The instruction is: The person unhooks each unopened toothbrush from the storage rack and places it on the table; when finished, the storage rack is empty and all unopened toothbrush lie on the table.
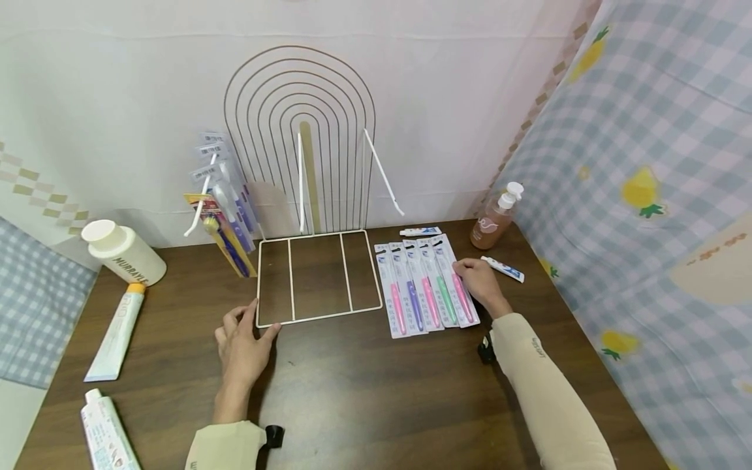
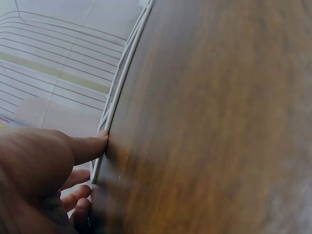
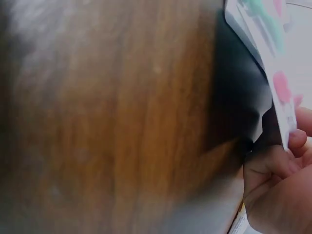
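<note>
My left hand (image 1: 241, 349) is at the front left corner of a white wire display rack (image 1: 320, 318), thumb against the front bar and index finger by the side bar. In the left wrist view the thumb touches the white wire (image 2: 114, 102), with the other fingers curled beyond it. My right hand (image 1: 483, 284) pinches the right edge of a packaged pink toothbrush (image 1: 461, 297). It is the rightmost in an overlapping row of several packaged toothbrushes (image 1: 414, 303) lying on the table. In the right wrist view, the package (image 3: 280, 97) tilts up between thumb and fingers.
Packaged toothbrushes (image 1: 232, 202) hang from the rack's left hook; two other hooks (image 1: 382, 170) stick out bare. Small toothpaste tubes (image 1: 420, 231) and a pump bottle (image 1: 495, 219) are at the right back. A white bottle (image 1: 126, 251) and large toothpaste tubes (image 1: 117, 333) lie left.
</note>
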{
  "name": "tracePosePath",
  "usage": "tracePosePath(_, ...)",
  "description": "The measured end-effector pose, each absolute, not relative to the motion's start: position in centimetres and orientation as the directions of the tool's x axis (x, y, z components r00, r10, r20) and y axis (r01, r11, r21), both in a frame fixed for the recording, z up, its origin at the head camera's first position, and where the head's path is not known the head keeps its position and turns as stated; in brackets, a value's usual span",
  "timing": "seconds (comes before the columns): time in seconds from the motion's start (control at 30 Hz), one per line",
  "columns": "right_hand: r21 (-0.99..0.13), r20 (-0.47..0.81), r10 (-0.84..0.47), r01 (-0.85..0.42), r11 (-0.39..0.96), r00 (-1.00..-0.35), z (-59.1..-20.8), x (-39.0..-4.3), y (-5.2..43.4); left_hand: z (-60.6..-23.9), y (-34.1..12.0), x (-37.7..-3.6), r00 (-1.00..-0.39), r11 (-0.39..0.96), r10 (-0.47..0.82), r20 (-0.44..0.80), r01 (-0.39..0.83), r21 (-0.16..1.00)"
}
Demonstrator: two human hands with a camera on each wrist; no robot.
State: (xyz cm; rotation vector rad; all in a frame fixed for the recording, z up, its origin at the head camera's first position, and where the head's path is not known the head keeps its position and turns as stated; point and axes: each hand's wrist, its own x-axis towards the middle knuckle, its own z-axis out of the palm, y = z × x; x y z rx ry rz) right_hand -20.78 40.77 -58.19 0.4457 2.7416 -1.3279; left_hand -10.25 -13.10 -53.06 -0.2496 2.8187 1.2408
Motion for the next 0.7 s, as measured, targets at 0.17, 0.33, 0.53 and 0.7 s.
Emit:
tracePosePath(0.17,-0.723,-0.211,0.254,0.326,0.609,-0.944,-57.8,-20.8,40.4,-52.7,-13.2,-10.3,-0.983,0.666,-0.107,-0.15,-0.183,0.723)
tracePosePath(0.33,-0.699,-0.218,0.292,0.358,0.619,-0.931,-57.1,-20.3,39.8,-52.7,-13.2,-10.4,-0.982,0.672,-0.105,-0.157,-0.187,0.717)
tracePosePath(0.53,-0.68,-0.185,0.366,0.388,0.622,-0.912,-52.5,-17.4,35.8,-52.7,-13.2,-10.4,-0.983,0.674,-0.106,-0.15,-0.182,0.716)
tracePosePath(0.7,-0.664,-0.16,0.382,0.385,0.641,-0.91,-52.3,-17.2,35.2,-52.7,-13.2,-10.3,-0.984,0.672,-0.108,-0.143,-0.178,0.719)
